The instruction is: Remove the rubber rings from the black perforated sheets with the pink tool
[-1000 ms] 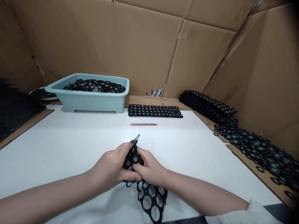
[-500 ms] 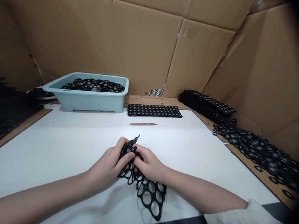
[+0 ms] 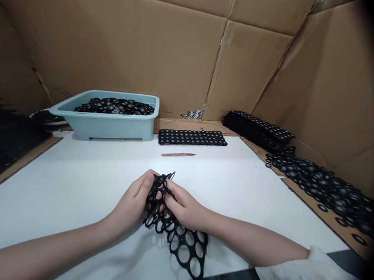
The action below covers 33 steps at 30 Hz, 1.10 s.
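Observation:
Both my hands grip a black perforated sheet (image 3: pixel 184 253) with rows of large round holes, crumpled at its upper end. My left hand (image 3: pixel 136 198) is closed on the bunched left edge, its thumb on top. My right hand (image 3: pixel 183 204) pinches the crumpled part from the other side. Below my right hand the sheet's flat end hangs down toward the table's near edge. Whether loose rings are held inside the fingers is hidden.
A light blue basin (image 3: pixel 118 127) full of black rings stands back left. Behind my hands lie a flat dotted black sheet (image 3: pixel 192 138) and a red pointed strip (image 3: pixel 178 155). At right are stacked black sheets (image 3: pixel 259 129) and a heap of rings (image 3: pixel 328 189). Cardboard walls (image 3: pixel 179 52) surround the white table (image 3: pixel 94 172).
My left thumb has lifted off the middle of the crumpled part and moved up and left. More of the bunched holes now show between my hands.

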Motion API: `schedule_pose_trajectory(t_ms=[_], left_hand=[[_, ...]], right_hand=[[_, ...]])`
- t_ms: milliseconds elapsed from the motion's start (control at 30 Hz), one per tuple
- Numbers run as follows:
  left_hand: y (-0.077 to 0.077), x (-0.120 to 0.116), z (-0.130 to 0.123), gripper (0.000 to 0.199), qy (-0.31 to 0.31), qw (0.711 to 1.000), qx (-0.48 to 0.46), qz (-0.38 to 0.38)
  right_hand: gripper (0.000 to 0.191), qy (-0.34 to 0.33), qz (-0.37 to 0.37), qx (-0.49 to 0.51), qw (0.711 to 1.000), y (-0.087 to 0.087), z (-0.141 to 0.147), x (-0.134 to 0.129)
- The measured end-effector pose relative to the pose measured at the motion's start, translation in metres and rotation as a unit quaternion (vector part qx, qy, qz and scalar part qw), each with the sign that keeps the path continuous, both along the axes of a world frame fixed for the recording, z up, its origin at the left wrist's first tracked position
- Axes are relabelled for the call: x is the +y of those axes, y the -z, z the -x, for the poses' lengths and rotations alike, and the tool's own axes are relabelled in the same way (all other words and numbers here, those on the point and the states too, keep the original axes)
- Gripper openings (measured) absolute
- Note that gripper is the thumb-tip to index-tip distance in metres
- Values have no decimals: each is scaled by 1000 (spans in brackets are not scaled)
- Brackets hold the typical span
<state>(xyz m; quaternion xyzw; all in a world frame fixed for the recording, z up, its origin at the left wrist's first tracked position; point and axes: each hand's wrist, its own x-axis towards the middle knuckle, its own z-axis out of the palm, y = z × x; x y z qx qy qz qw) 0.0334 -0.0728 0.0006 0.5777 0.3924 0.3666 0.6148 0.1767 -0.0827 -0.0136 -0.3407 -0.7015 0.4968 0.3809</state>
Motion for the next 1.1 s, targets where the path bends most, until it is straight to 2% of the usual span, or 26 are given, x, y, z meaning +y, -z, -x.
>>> schedule_pose_trajectory(t_ms=[100,200,267,367,433,500,600,700,800,900,1000,1100], left_hand=[[-3,4,-1,32,4,999,-29,45],[-10,21,10,31,-20,996,-36,73],[-14,38,22,29,-82,994,-41,67],[-16,55,34,27,-174,984,-28,-28],[-14,54,34,29,-160,984,25,-71],[-11,44,29,30,-117,981,97,-124],[-10,26,21,29,-68,954,215,-197],[-13,15,18,24,-34,926,294,-232],[-14,10,17,21,2,920,310,-240],[-10,7,15,22,27,928,299,-222],[-6,1,13,27,29,940,281,-192],[-3,-4,12,28,19,940,281,-193]], right_hand=[[12,-2,30,12,999,0,-1,1],[11,23,48,24,998,0,-4,4],[12,47,79,44,995,-1,-6,7],[10,50,164,102,980,0,-7,12],[9,46,211,141,966,1,-7,14],[7,38,233,174,956,2,-6,14],[6,15,215,179,960,1,-7,12],[15,-10,178,140,974,-1,-8,9],[26,2,158,113,981,-2,-6,6],[28,32,147,96,984,-1,-3,4],[26,37,130,86,987,-1,-1,3],[25,63,66,50,995,0,0,1]])
